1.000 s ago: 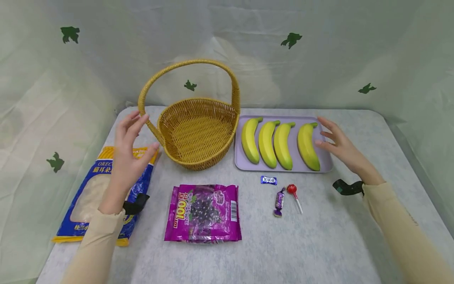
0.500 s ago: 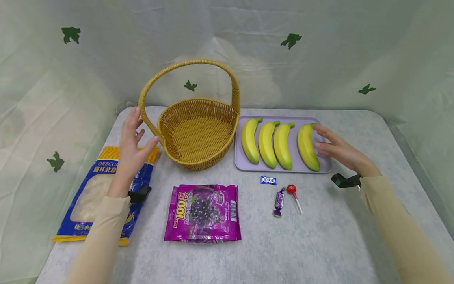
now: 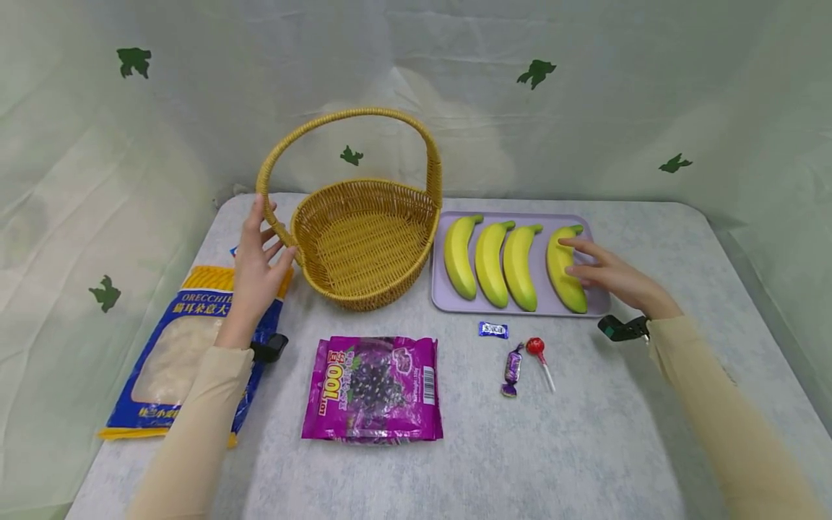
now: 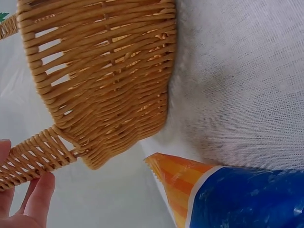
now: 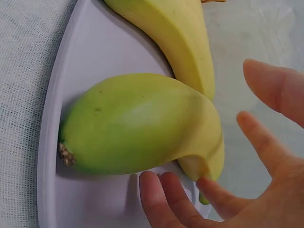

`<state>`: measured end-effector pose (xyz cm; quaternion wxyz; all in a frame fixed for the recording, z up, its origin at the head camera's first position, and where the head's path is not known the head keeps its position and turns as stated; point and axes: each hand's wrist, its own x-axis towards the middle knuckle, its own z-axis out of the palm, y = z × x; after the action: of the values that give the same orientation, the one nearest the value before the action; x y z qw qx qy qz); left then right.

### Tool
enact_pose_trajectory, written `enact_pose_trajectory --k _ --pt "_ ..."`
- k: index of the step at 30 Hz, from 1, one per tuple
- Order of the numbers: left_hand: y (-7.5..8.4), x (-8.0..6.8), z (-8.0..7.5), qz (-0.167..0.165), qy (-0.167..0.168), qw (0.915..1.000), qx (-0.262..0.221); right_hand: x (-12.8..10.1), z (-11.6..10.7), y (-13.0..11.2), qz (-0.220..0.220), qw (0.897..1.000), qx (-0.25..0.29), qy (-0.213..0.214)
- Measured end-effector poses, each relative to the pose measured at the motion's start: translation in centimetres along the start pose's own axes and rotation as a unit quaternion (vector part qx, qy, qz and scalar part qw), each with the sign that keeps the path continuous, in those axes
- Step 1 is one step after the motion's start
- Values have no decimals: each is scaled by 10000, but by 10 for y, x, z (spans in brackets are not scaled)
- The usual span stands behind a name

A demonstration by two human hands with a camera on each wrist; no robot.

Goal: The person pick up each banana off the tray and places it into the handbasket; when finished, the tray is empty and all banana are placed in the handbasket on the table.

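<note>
While grey cloth covered the table (image 3: 585, 433), your open left hand (image 3: 255, 269) touched the woven basket (image 3: 364, 245); right hand (image 3: 611, 278), fingers straight, rested on smooth banana (image 3: 562, 269) right of it.

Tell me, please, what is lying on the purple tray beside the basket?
Four bananas lie side by side on the purple tray. The right hand reaches over the rightmost banana and hides part of the tray's right edge.

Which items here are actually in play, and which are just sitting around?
In play:
- left hand at the wicker basket, by its handle base
- right hand with fingers on the rightmost banana
- lilac tray under it

Lying about:
- three other bananas
- purple snack bag
- blue pasta bag
- lollipop
- two wrapped candies
</note>
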<state>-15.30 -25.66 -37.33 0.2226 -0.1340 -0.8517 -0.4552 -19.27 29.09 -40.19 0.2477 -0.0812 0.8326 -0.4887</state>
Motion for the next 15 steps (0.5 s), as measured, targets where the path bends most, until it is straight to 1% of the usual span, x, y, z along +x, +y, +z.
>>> enact_pose_trajectory --k 3,6,15 --pt "-1 1 1 -110 8 9999 -13 2 0 0 -19 9999 -132 -66" --pt "-1 1 2 -129 6 9999 -47 5 0 0 -30 9996 -270 -74" --pt "-3 1 2 -234 -8 9997 -40 12 4 -2 -82 9984 -539 120"
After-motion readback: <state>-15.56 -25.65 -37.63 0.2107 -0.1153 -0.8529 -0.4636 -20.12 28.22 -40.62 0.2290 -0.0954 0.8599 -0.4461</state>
